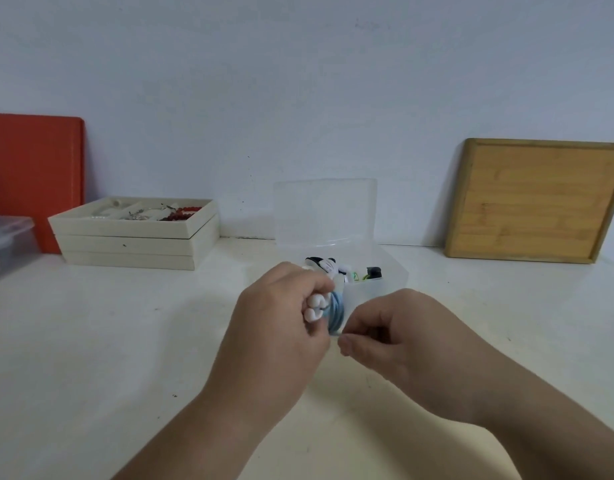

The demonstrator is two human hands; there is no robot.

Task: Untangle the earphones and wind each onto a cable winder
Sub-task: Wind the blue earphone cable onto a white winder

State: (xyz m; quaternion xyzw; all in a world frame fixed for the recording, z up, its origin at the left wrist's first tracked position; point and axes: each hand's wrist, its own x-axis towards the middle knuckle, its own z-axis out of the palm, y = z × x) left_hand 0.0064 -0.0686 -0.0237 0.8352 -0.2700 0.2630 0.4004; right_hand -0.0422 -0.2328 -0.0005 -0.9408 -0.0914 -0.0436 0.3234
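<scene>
Above the bench [91, 341], the left hand [277, 327] grips a winder [314, 308] wound with blue cable [336, 311]; the right hand [395, 332] pinches the cable's end, near a clear box [378, 268].

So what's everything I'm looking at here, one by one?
clear box: 1, see-through, lid up, behind the hands, small items inside
cable: 1 coil, light blue, in left hand
earbuds: white, at left hand
trays: stack, cream, back left, beads on top
red board: 1, leaning on wall, far left
wood board: 1, leaning on wall, right
plastic tub: 1, clear, left edge
table: white
left hand: grips the coil
right hand: pinches the cable end
</scene>
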